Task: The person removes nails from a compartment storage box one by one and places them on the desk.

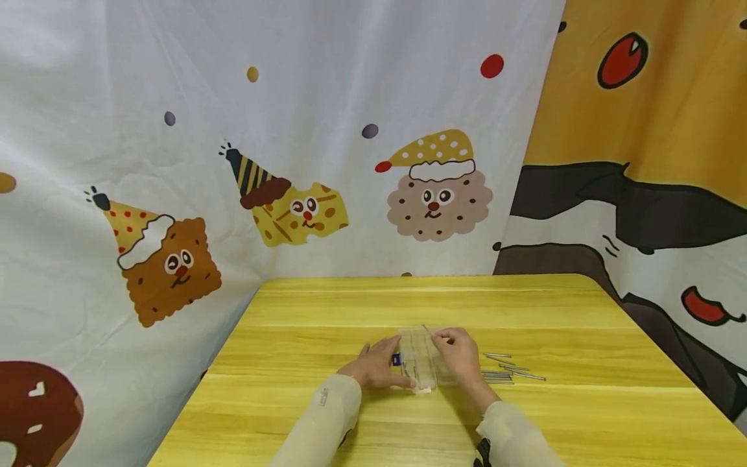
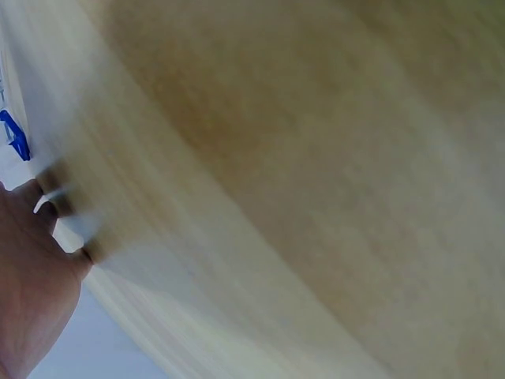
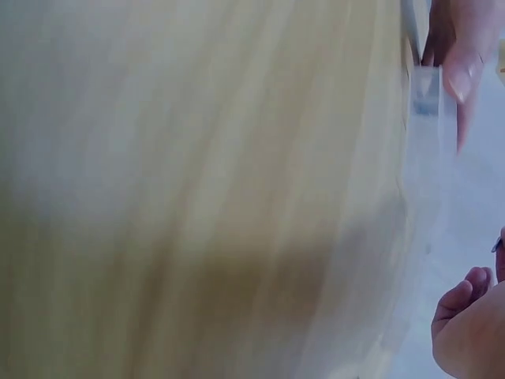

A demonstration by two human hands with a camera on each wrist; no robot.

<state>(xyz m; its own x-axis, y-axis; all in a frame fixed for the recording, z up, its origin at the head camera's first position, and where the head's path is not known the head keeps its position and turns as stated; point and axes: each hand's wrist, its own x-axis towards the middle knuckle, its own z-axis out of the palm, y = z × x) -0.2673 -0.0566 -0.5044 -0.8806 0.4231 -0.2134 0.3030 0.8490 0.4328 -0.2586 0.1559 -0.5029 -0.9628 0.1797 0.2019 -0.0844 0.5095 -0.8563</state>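
1. The left hand [image 1: 373, 370] is laid against the left side of a clear plastic case [image 1: 419, 359], its fingers reaching along that side; the case seems to be steadied in this way so that it does not slide. How tightly it is gripped cannot be told from the head view, and in the left wrist view only a blurred part of the hand [image 2: 28, 284] is seen.
2. The right hand [image 1: 461, 355] is set on the right side of the case, with fingers curled over its far top edge, as though the lid were being held or pressed. In the right wrist view a fingertip [image 3: 458, 79] is seen against a pale, see-through edge of the case [image 3: 430, 142].
3. The case is held between both hands, lying flat on the worktop [image 1: 408, 305], its long side running away from the person. A small blue mark [image 1: 397, 359] is seen at its left side.
4. Just right of the case, a loose group of thin metal pins [image 1: 508, 371] is spread on the worktop, within easy reach of the right hand.
5. Behind the case, beyond the worktop's far edge, a cartoon-printed cloth [image 1: 292, 162] is hung as a backdrop.
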